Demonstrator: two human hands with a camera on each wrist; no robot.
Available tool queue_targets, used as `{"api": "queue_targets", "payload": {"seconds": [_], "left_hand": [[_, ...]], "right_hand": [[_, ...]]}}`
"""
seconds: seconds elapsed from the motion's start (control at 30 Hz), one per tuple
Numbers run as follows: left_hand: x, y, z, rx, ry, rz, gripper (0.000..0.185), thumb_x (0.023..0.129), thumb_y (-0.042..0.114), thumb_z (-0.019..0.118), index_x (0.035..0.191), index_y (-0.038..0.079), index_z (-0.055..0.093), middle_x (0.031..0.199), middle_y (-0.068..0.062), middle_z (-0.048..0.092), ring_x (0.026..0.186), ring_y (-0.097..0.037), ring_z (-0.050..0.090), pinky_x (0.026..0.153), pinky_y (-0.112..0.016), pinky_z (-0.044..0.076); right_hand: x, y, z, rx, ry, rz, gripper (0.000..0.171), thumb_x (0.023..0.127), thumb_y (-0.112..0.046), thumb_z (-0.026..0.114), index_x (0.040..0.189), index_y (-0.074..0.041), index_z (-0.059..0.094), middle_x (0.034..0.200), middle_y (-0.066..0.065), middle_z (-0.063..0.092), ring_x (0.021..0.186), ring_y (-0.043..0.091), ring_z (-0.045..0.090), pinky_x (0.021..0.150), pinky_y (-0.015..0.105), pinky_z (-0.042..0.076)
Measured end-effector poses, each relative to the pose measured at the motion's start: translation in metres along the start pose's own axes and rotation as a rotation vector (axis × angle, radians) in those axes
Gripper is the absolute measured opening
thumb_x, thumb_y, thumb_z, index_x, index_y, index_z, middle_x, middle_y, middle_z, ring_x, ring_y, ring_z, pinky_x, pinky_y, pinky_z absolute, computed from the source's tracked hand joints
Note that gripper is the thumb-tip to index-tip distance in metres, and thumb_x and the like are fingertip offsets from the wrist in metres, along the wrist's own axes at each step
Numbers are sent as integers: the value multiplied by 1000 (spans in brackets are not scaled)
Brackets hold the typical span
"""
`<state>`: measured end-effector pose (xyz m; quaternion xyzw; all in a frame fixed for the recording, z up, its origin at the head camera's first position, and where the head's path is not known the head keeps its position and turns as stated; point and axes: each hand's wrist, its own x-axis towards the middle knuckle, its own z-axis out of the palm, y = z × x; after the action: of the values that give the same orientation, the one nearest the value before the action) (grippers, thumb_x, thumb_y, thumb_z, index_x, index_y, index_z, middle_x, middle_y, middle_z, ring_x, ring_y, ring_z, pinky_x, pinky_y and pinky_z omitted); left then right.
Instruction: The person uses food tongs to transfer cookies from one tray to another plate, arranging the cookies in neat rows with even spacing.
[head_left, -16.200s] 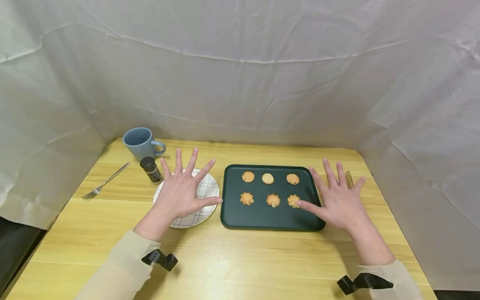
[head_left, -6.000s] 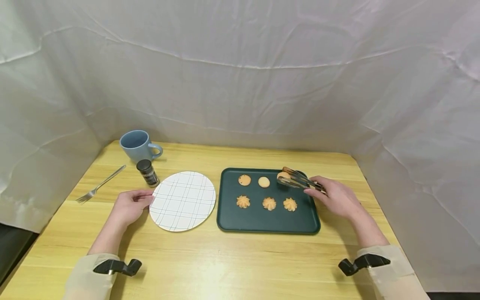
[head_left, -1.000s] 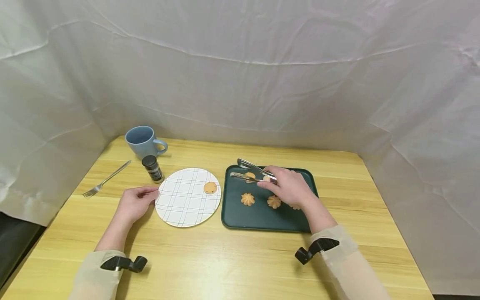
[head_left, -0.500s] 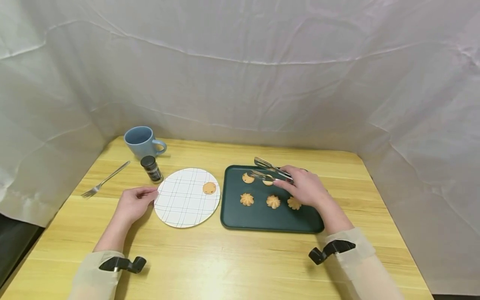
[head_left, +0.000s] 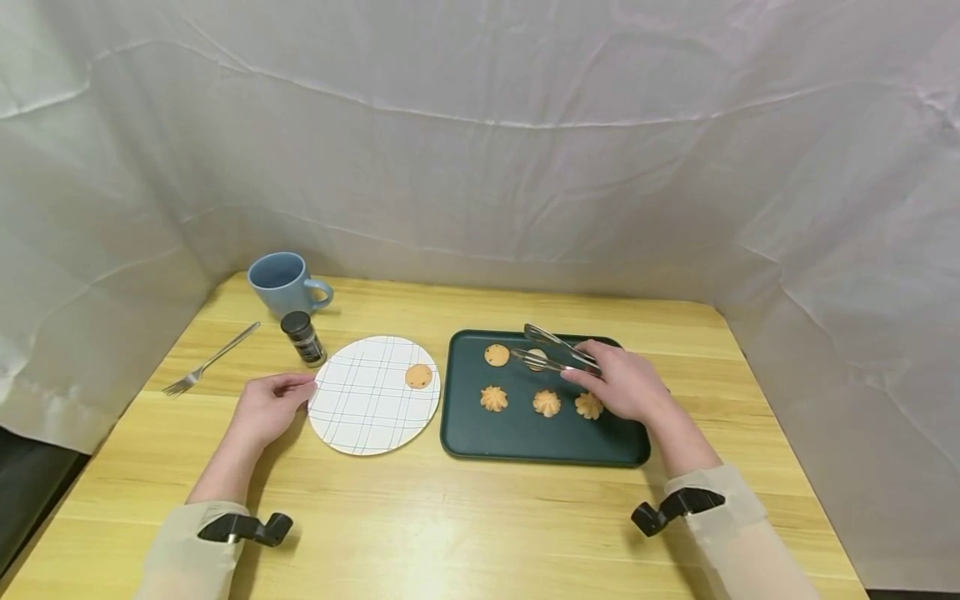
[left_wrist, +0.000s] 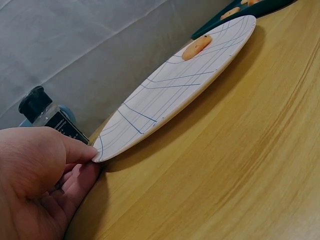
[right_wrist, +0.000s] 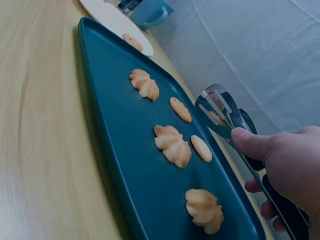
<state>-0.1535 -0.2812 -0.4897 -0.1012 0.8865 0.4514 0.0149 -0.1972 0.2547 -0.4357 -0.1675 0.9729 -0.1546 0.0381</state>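
My left hand point(head_left: 272, 407) pinches the near-left rim of a white plate point(head_left: 360, 408) with a thin grid pattern, thumb on top. A round cookie point(head_left: 418, 377) lies on the plate's right side. My right hand point(head_left: 621, 382) grips metal serving tongs point(head_left: 558, 343), their slotted tips spread apart over the dark green tray point(head_left: 525, 437). In the head view the tips overlap a small plain round cookie point(right_wrist: 201, 148) in the back row. Left of it sits a speckled round cookie point(head_left: 497, 355). Several ridged, flower-shaped cookies point(head_left: 547, 403) form the front row.
A blue mug point(head_left: 281, 283) stands at the back left, with a black-capped spice jar point(head_left: 303, 339) in front of it, close to the plate. A fork point(head_left: 212, 359) lies at the table's left. Pale fabric point(head_left: 480, 167) hangs behind and beside the wooden table.
Over the last second, my right hand has drawn the tongs rightward, from the speckled cookie toward the plain round one. Earlier, one speckled cookie went from tray to plate. My left hand keeps its hold.
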Motion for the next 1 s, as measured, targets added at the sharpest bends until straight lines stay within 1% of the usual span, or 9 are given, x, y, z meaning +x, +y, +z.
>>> {"api": "queue_targets", "payload": {"seconds": [0.17,0.43,0.57,1.0], "left_hand": [[1,-1,0,1,-3,1,39,107,26,65,130,-5,71,120,-22,73,97,-18,67,76,-19,51],[1,0,0,14,-2,-3,40,107,28,65,130,-4,71,121,-21,73,103,-24,66,78,-20,50],[0,0,0,15,-4,-7,40,107,28,65,130,-4,71,121,-21,73,104,-25,66,78,-21,50],[0,1,0,13,-10,-24,43,107,31,65,132,-3,71,125,-22,72,109,-28,65,81,-24,50]], "right_hand": [[-2,6,2,-10,-1,-2,72,104,-61,58,147,-3,58,139,19,66,121,42,64,99,63,49],[-5,14,4,-5,2,5,71,103,-60,61,145,-2,60,135,20,67,120,42,64,98,62,49],[-7,17,6,-14,-5,12,70,103,-59,61,145,-3,59,133,20,68,119,42,65,98,63,49],[-5,23,9,-39,-16,-2,63,106,-54,59,147,-7,59,139,18,66,123,42,62,97,63,49]]}}
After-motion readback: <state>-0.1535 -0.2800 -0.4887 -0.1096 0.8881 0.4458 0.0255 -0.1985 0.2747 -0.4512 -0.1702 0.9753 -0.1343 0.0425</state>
